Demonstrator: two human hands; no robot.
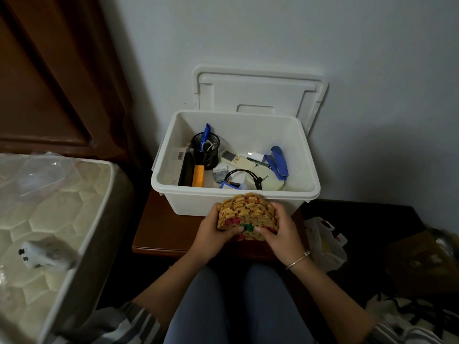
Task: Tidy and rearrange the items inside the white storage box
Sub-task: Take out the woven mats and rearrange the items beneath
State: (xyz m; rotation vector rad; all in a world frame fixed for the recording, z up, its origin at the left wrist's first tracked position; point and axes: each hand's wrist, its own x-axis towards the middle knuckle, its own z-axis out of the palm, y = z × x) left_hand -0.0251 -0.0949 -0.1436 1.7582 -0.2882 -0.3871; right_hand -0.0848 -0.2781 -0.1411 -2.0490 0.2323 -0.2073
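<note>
View looking down from the person's head, over their knees in blue jeans. A white storage box stands open on a small brown wooden worktop set against a pale wall. The box's white lid leans upright on the wall just behind it.

Both hands are curled around a woven pouch of yellow pieces with red and green patches. It is held just in front of the box's near wall, outside the box and above the worktop. The left hand grips its left side and the right hand its right side, with the fingertips meeting underneath. A thin silver bracelet sits on the right wrist.

Inside the box, from left to right:
- A flat pale carton with a barcode stands on edge against the left wall.
- A black mesh pen cup stands upright and holds a blue pen and a white cord.
- An orange block lies just in front of the cup.
- A cream remote control lies near the middle.
- A looped black cable lies in front of the remote.
- A round cream case lies beside the cable.
- A blue stapler-like tool (its exact kind is hard to tell) rests towards the right wall.

To the left is the corner of a bed with a quilted cream mattress. A white plastic bag lies on the dark floor to the right.
</note>
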